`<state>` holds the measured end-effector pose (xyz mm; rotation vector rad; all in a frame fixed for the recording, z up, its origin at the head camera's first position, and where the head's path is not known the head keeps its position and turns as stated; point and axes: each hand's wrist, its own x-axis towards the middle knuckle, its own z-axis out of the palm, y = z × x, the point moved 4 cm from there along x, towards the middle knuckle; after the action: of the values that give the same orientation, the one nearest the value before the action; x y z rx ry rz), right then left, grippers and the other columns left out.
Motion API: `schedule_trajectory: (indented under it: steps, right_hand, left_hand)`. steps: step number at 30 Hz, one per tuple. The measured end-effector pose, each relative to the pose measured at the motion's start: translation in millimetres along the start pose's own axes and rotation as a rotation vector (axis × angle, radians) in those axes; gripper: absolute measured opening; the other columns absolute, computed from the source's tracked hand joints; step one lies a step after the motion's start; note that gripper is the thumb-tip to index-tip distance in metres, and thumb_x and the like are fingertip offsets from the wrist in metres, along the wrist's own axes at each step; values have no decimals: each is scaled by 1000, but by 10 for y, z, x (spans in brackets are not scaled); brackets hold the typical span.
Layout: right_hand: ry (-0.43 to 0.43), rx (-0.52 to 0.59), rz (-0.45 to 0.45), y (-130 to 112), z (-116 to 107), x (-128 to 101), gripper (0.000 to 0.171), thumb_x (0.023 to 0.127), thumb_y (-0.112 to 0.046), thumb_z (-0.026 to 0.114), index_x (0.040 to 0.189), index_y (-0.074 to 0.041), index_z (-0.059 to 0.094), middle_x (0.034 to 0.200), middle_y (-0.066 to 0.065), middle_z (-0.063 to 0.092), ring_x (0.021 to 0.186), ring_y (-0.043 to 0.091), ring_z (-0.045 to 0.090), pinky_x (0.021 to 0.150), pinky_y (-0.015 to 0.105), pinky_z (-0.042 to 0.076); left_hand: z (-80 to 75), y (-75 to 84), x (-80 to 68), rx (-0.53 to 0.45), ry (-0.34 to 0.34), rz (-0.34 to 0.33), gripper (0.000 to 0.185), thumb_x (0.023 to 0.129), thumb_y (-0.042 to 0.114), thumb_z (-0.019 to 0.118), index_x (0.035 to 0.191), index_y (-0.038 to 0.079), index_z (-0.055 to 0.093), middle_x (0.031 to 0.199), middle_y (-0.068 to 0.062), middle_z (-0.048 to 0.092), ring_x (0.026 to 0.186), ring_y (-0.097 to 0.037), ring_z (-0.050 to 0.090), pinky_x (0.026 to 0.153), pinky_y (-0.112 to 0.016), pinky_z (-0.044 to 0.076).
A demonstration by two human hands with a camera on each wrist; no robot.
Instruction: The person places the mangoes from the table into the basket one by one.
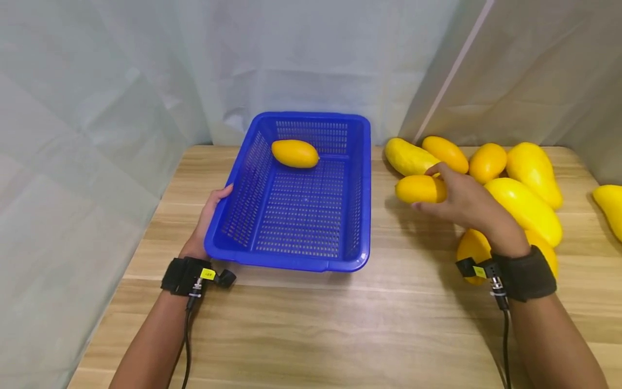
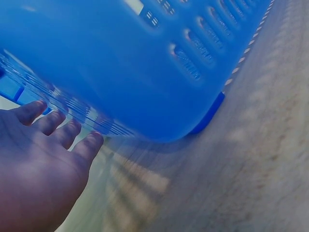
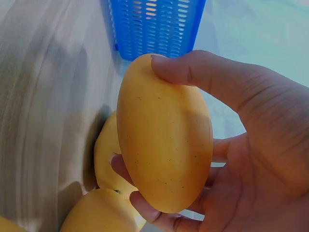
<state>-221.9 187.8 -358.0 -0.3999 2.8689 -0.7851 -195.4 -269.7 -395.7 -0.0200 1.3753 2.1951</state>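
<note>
**Mango lifted beside the basket, left hand bracing the rim**

While your right hand [image 1: 466, 202] is holding a smooth orange-yellow mango [image 1: 420, 189] above the pale wooden tabletop [image 1: 340, 319], you are keeping it between the blue perforated plastic basket [image 1: 362, 178] and the pile of yellow mangoes [image 1: 525, 208] at your right. Your thumb [image 3: 203, 72] is curling over the top of the fruit and your fingertips [image 3: 145, 205] are cupping it from beneath, so the hold is wrapping only part of the way round. Your left hand [image 1: 209, 221] is resting against the basket's left wall with its fingers [image 2: 58, 128] nearly straight, pressing rather than gripping. One more yellow mango [image 1: 295, 153] is lying inside the basket near its far wall.

Watch that partial hold: the skin looks slick, and a quick swing could be enough to let the fruit roll out of your fingers onto the table. Because your left hand is only leaning on the wall, a bump against the near rim would probably be shoving the light basket sideways. The loose pile beside your wrist may also be rolling if your forearm is brushing it.
</note>
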Motion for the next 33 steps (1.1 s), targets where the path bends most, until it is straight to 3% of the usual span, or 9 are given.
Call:
schedule_trajectory:
  steps: [10, 20, 33]
  right_hand:
    - [14, -18, 20, -32, -72, -50, 80, 87, -52, 75, 142, -5, 40, 95, 15, 62, 83, 31, 53, 73, 43, 43]
    - [38, -29, 24, -81, -143, -109, 81, 87, -55, 74, 141, -6, 41, 96, 16, 62, 82, 32, 53, 71, 43, 42]
    - [77, -47, 7, -165, -201, -156, 79, 87, -54, 74, 141, -7, 41, 81, 12, 55, 70, 28, 51, 60, 39, 39]
  left_hand:
    - [-18, 4, 17, -43, -35, 5, 61, 108, 48, 33, 163, 26, 15, 129, -4, 58, 106, -20, 58, 83, -34, 53]
    - [-18, 5, 26, -67, -33, -6, 62, 108, 47, 35, 163, 26, 16, 131, -5, 57, 106, -20, 58, 83, -35, 52]
    - [-19, 22, 19, -68, -60, -22, 63, 108, 49, 31, 163, 26, 11, 124, -3, 59, 103, -19, 57, 82, -35, 51]
